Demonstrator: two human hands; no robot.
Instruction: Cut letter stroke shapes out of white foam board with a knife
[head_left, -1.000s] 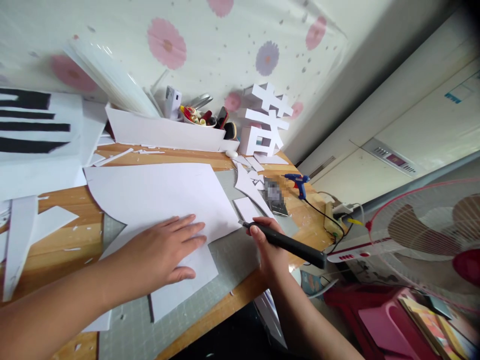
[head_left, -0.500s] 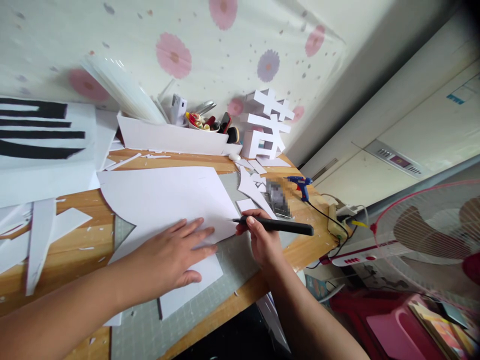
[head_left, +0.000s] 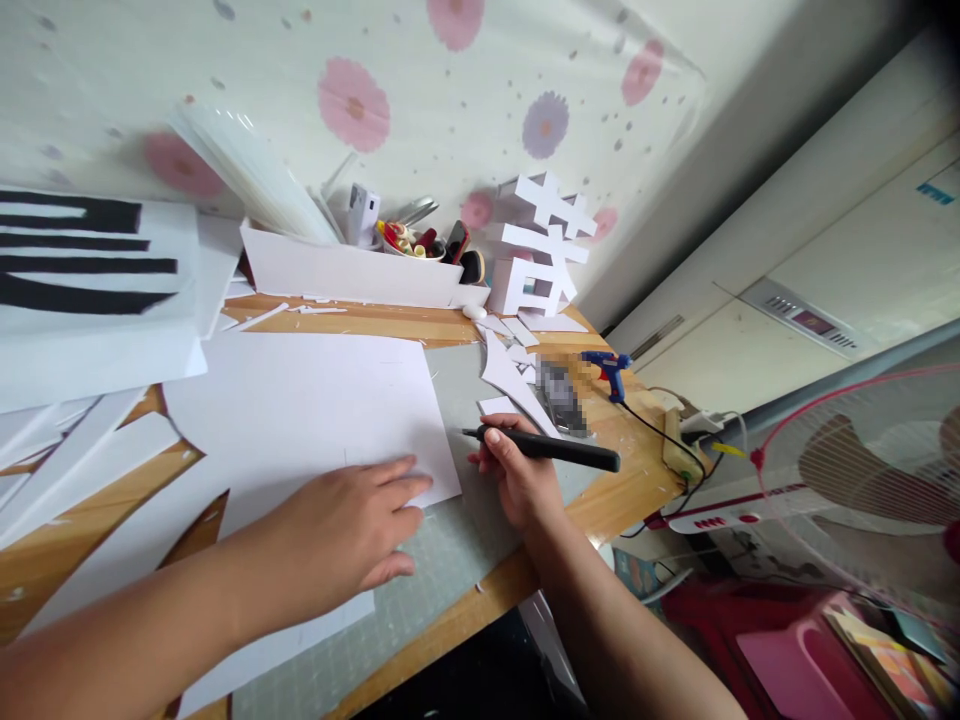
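White sheet is lying partly on gray mat, L hand resting on it, fingers apart. R hand is clamping black tool, tip nr sheet edge: w/ slack pressure, sheet could be skidding, & a slip could be nicking L fingers.

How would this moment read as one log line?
left hand: on white board sheet | right hand: holding black craft knife | knife tip: over grey cutting mat
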